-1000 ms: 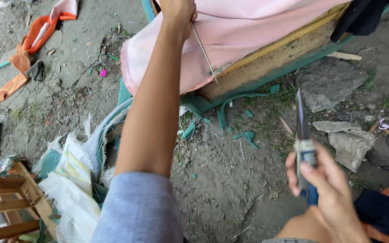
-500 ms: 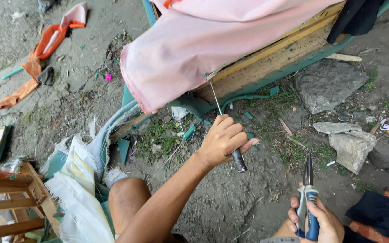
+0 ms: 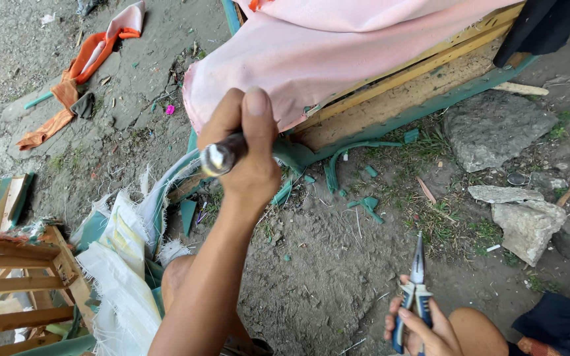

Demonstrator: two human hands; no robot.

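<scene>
My left hand (image 3: 245, 148) is raised in the middle of the view, fist closed round the dark handle of a screwdriver-like tool (image 3: 222, 155) whose shiny butt end faces the camera. Its working end points toward the pink cloth (image 3: 338, 53) draped over a wooden frame with green trim (image 3: 404, 99). My right hand (image 3: 423, 326) rests low near my knee and grips blue-handled pliers (image 3: 415, 290), jaws pointing up and away.
Dirt ground with green scraps and grass. Grey stones (image 3: 496, 135) lie at right. Orange fabric (image 3: 77, 82) lies at upper left. A wooden slat frame (image 3: 18, 277) and frayed white-green cloth (image 3: 123, 264) sit at lower left.
My left hand has come up from near the ground toward the camera and the pink cloth, turning the tool handle end-on. The right hand with the pliers stays low.
</scene>
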